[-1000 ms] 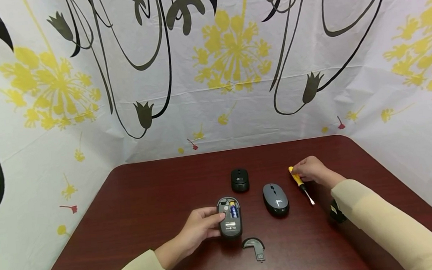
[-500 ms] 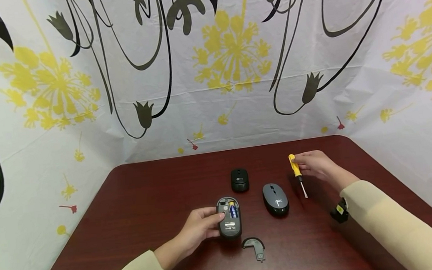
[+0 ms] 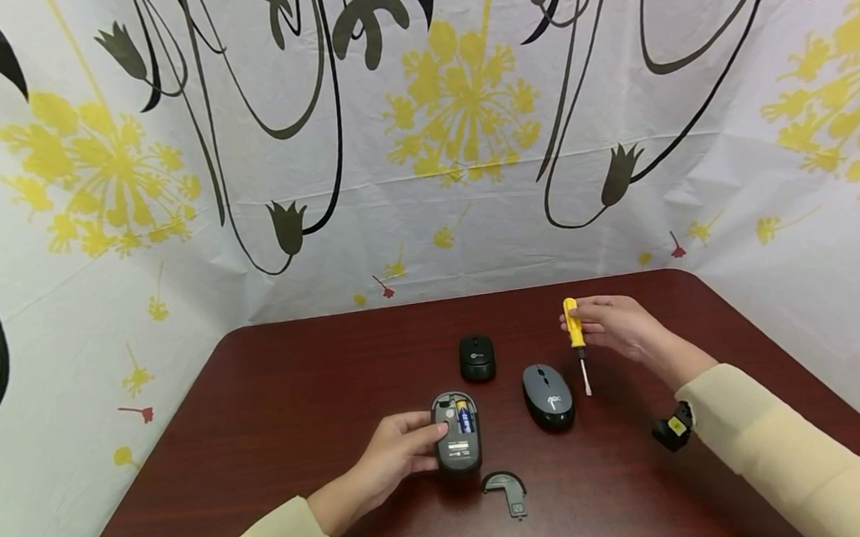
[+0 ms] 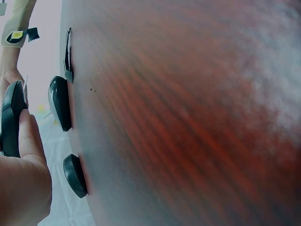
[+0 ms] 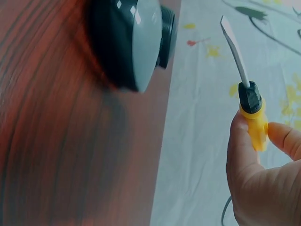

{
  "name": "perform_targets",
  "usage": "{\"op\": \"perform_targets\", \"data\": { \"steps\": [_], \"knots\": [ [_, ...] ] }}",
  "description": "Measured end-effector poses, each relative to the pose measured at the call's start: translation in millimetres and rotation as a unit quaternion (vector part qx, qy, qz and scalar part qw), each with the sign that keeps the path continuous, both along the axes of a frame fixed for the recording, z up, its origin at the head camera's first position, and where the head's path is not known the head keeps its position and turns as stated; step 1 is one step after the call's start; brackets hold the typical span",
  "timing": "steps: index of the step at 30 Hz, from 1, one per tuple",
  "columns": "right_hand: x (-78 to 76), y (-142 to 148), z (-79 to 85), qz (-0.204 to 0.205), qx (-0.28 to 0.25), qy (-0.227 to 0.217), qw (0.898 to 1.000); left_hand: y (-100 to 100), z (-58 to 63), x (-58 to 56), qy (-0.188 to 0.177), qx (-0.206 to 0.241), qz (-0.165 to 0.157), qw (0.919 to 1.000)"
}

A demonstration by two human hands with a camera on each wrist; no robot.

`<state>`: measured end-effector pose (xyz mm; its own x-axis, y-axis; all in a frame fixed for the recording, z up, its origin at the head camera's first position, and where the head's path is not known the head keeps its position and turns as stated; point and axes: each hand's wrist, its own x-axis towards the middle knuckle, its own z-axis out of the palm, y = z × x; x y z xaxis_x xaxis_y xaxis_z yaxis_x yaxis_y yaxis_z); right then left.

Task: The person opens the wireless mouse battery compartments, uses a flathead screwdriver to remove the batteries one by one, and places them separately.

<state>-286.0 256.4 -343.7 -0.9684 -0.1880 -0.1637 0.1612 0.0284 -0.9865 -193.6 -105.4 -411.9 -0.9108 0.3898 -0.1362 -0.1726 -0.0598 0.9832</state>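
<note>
My left hand (image 3: 391, 454) grips a dark computer mouse (image 3: 459, 458) with its underside facing up. A blue and yellow battery (image 3: 464, 417) shows in its uncovered compartment. In the left wrist view that same mouse (image 4: 11, 117) is seen edge-on, held above the table. My right hand (image 3: 617, 322) pinches a screwdriver (image 3: 574, 325) by its yellow handle, the flat metal tip pointing down. The right wrist view shows thumb and finger on the handle of the screwdriver (image 5: 256, 127). Just below the held mouse lies a grey curved battery cover (image 3: 513, 496).
A grey AOC mouse (image 3: 549, 395) sits between my hands, left of the screwdriver tip. Behind it to the left is a small black mouse (image 3: 477, 358). The dark red table (image 3: 332, 367) ends at a patterned white cloth (image 3: 428, 244) at the back.
My right hand has raised the screwdriver and carried it leftward, turning it from slanted to nearly upright. The left hand and the mouse it holds have stayed in place.
</note>
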Motion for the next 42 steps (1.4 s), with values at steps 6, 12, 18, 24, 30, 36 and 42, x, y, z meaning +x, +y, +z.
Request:
{"op": "perform_targets", "data": {
  "steps": [6,12,18,24,30,36,42],
  "knots": [
    [7.9,-14.7,8.2,0.005,-0.018,0.004,1.000,1.5,1.1,0.2,0.000,0.006,-0.003,1.0000],
    [14.9,-31.6,13.1,0.002,-0.021,0.017,1.000,2.0,0.8,0.5,0.000,0.005,-0.004,1.0000],
    [21.8,-48.4,17.6,-0.007,-0.024,0.030,0.999,2.2,-0.5,-0.5,-0.001,0.006,-0.005,1.0000],
    [31.2,-64.9,22.1,-0.012,-0.034,0.047,0.998,2.5,-1.8,-1.3,-0.004,0.011,-0.004,0.9999],
    [43.4,-83.5,25.7,-0.022,-0.040,0.079,0.996,1.8,-2.7,-1.2,-0.001,0.004,-0.006,1.0000],
    [52.5,-97.8,27.9,-0.020,-0.050,0.121,0.991,2.9,-3.3,-1.5,-0.002,0.009,-0.005,0.9999],
    [59.4,-110.5,25.2,-0.032,-0.069,0.166,0.983,3.1,-4.3,-1.2,-0.002,0.008,-0.007,0.9999]
  ]
}}
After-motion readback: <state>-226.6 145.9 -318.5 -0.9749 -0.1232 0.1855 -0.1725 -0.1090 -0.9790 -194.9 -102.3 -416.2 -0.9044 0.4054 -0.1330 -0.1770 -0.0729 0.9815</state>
